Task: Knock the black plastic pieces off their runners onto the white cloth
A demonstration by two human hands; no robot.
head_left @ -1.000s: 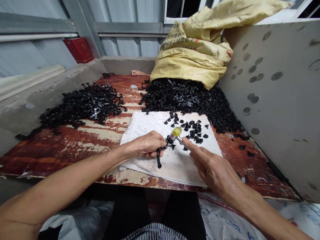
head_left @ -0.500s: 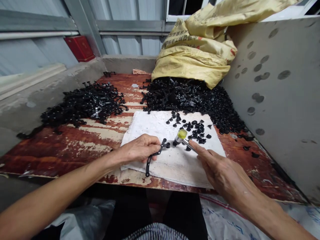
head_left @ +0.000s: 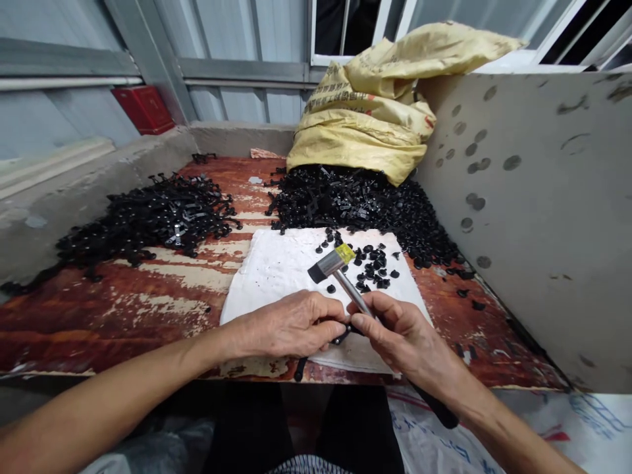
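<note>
My left hand point(head_left: 296, 326) is closed, pinching a black jointed link arm point(head_left: 299, 368) whose end sticks out below the fingers. Most of that arm is hidden behind the hand. My right hand point(head_left: 407, 336) grips a small hammer point(head_left: 328, 264) with a metal handle, a yellow face and a dark face. Its head is raised, pointing up and left over the white cloth point(head_left: 261, 276). The thumb and fingertips of both hands meet at the black arm, just above the cloth. Several round black caps point(head_left: 376, 266) lie loose on the cloth beyond the hammer head.
A heap of black linkages point(head_left: 148, 214) lies on the left of the worn red-brown table point(head_left: 99, 322). Behind the cloth, a larger heap of black parts point(head_left: 340, 194) spills from a yellow sack point(head_left: 355, 141). A grey panel point(head_left: 523, 217) walls the right side; a red box point(head_left: 144, 108) sits back left.
My right hand has lifted the hammer off the cloth and moved left and nearer to me, its fingers now at the link arm. My left hand has moved slightly right and nearer. The view has shifted.
</note>
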